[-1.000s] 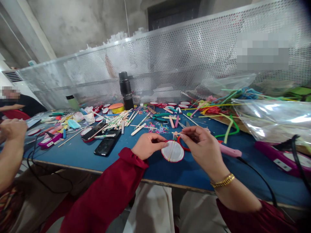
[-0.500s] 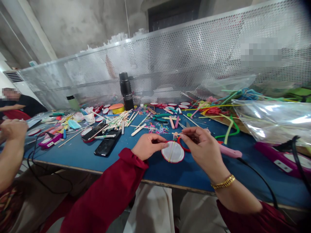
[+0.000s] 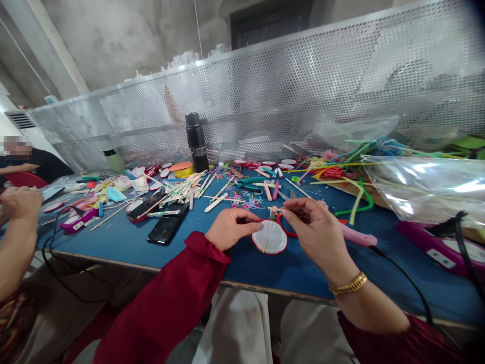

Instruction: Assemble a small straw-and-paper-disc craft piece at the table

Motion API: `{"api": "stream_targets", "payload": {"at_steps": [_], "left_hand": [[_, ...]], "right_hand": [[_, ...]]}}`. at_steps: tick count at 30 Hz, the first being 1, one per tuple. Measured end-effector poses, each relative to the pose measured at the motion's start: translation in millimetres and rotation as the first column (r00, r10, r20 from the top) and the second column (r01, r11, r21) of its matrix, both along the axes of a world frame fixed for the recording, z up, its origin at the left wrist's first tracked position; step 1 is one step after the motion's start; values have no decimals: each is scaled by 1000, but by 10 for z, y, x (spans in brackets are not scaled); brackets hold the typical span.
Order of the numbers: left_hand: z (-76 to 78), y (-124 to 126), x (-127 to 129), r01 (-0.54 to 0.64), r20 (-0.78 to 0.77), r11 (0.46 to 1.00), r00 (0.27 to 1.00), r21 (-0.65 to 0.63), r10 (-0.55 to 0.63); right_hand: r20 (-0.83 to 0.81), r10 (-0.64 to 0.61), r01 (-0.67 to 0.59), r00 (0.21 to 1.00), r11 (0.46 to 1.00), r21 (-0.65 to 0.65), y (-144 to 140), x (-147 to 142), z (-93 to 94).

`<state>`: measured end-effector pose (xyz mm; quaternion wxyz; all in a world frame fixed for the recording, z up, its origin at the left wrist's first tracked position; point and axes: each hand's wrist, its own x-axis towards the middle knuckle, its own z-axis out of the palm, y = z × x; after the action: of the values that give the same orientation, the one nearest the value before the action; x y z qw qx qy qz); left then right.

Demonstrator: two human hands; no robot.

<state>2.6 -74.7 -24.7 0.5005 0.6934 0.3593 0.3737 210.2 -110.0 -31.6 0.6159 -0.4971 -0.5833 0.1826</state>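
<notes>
Ok so I've got both hands on this little white disc with the red rim (image 3: 270,237), sitting on the blue tabletop (image 3: 125,237) right at the near edge in front of me. My left hand (image 3: 229,227) is pinching the disc's left rim, fingers closed on it. My right hand (image 3: 316,227) has its fingertips pinched on a thin stick (image 3: 273,209) at the disc's top edge, next to a red loop (image 3: 282,226). Can't quite tell if the stick is glued down or loose.

Tip, as I see it: keep the left hand firm so the disc doesn't spin, and make only tiny moves with the right. The pink glue gun (image 3: 358,236) lies just behind my right hand, so I'd watch its cord.
</notes>
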Motion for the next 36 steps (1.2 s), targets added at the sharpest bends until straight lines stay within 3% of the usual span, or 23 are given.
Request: {"api": "stream_targets", "payload": {"at_steps": [36], "left_hand": [[16,-15,2,14,14,1000,1000,-17,-14]], "right_hand": [[2,0,0,1000,1000,-19,1,-8,-9]]}}
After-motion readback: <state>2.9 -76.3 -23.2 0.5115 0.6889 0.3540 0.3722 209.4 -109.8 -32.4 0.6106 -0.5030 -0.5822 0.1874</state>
